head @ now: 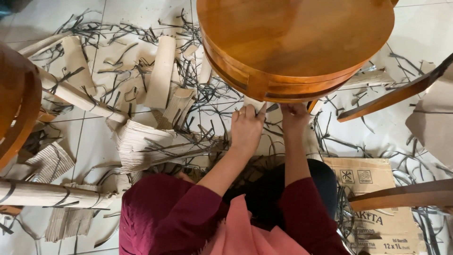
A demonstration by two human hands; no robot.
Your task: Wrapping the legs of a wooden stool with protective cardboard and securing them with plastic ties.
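Left hand [246, 127]: fingers pinch a paper strip [255, 105] under the stool [295, 45].
Right hand [295, 115]: up under the stool's edge, fingers hidden, can't tell.
Floor [410, 141]: cardboard scraps [160, 71], black straps [118, 61].

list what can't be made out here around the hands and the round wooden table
Head view only:
- Right hand: fingertips hidden under the round wooden table rim; grip cannot be told.
- Left hand: touches a pale wrapping piece, whose upper end the rim hides.
- Table legs: covered by the top.
- Flattened cardboard box: cut off by the bottom edge.
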